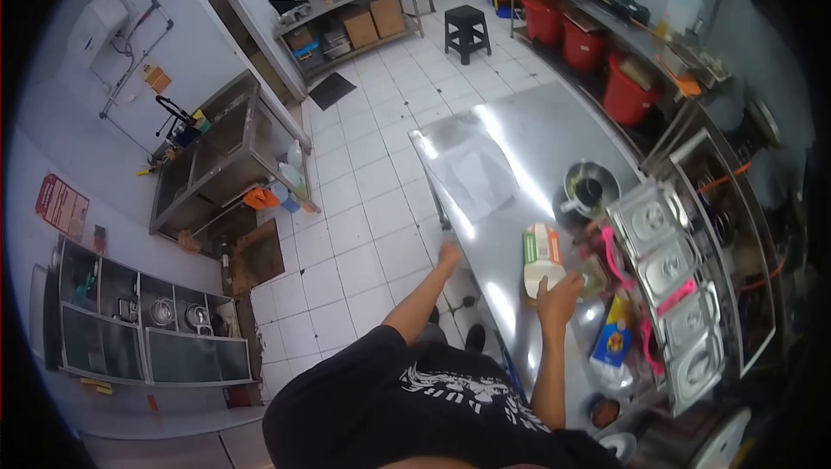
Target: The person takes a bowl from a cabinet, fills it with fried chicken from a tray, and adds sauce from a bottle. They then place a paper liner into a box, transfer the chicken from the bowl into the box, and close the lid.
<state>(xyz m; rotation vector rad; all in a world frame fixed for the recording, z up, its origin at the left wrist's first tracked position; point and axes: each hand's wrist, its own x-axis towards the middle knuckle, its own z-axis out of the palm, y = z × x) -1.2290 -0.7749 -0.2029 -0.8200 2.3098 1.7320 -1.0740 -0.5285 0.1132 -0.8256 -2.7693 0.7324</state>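
Note:
My right hand [558,296] is closed on the near, pale end of a small carton [543,244] with green, white and orange sections, on the steel table [519,330]. My left hand [449,254] is beside the table's left edge, apart from the carton. Its fingers look curled in, with nothing visible in them. Right of the carton is a clear container [594,280] with greenish contents, partly behind my right hand. A blue and yellow packet [613,330] lies nearer me. Beyond the carton stands a metal bowl [592,185] with a dark round thing inside.
Lidded steel pans [675,266] with pink handles line the table's right side. A pale sheet [478,182] lies at the far left of the tabletop. Elsewhere are a black stool [467,29], red bins [585,41], a sink unit [208,153] and a dark floor mat [332,90].

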